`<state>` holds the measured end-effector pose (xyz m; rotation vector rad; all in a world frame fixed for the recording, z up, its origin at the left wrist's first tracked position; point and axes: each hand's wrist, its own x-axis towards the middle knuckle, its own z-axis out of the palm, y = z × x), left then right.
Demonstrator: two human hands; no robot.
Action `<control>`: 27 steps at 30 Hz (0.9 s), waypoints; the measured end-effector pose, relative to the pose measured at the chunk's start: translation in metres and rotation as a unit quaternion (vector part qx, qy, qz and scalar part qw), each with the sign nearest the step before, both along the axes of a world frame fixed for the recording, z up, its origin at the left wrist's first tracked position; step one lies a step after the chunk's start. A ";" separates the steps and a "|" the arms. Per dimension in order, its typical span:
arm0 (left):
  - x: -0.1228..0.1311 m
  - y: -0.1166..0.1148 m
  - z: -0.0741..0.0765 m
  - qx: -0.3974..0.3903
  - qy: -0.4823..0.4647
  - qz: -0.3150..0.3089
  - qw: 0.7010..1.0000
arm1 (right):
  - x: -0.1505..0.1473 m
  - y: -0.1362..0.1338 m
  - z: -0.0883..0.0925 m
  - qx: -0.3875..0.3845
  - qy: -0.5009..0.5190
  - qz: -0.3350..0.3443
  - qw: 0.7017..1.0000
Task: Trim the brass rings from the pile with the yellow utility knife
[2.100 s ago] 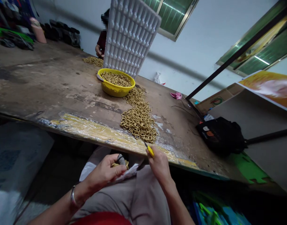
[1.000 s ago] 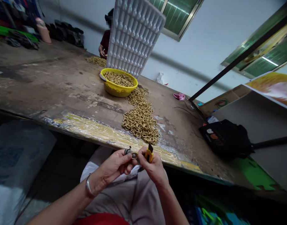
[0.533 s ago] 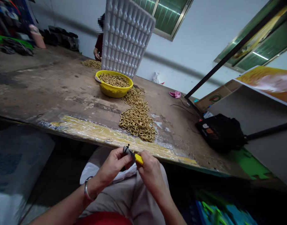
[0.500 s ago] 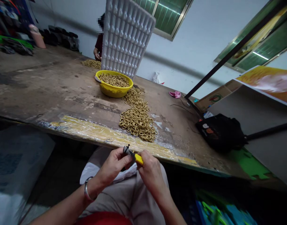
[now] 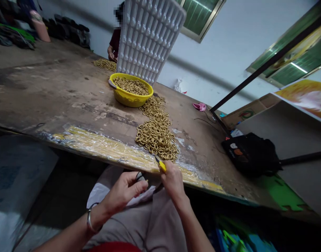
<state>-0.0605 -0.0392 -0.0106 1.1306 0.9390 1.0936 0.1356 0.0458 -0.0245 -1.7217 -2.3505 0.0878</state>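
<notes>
My left hand (image 5: pixel 127 189) is closed in a pinch above my lap, a dark band and grey covering round one finger; a tiny thing at the fingertips is too small to name. My right hand (image 5: pixel 172 178) grips a yellow-handled tool (image 5: pixel 162 166) at the table's front edge. Its dark pointed tip reaches the near side of a pile of brass-coloured rings (image 5: pixel 156 138). The rings trail back to a yellow basin (image 5: pixel 130 99), which is full of similar rings.
A grey ribbed plastic panel (image 5: pixel 150 38) stands upright behind the basin. Beyond it a person's hand (image 5: pixel 111 55) is beside more rings. On the table (image 5: pixel 58 94), a black bag (image 5: pixel 252 154) lies at the right, near a dark pole (image 5: pixel 255 73) and a pink item (image 5: pixel 199 106).
My right hand has moved the yellow-handled tool up and away from my left hand, towards the ring pile. My left hand has shifted slightly down. The view has tilted a little.
</notes>
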 end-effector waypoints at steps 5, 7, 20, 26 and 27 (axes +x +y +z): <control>0.002 0.012 -0.028 -0.108 -0.174 0.014 0.979 | -0.030 0.024 -0.009 0.018 -0.029 0.018 0.999; -0.001 0.011 -0.030 -0.144 -0.231 0.007 0.962 | -0.037 0.034 -0.013 0.013 -0.066 0.009 0.998; 0.003 0.023 -0.038 -0.192 -0.256 0.082 0.944 | -0.039 -0.009 0.007 -0.328 0.566 -0.028 0.756; 0.007 0.016 -0.027 -0.161 -0.287 0.040 0.944 | -0.049 -0.035 0.003 -0.346 0.622 -0.027 0.702; 0.007 0.014 -0.025 -0.163 -0.287 0.035 0.943 | -0.048 -0.037 0.004 -0.345 0.614 -0.025 0.710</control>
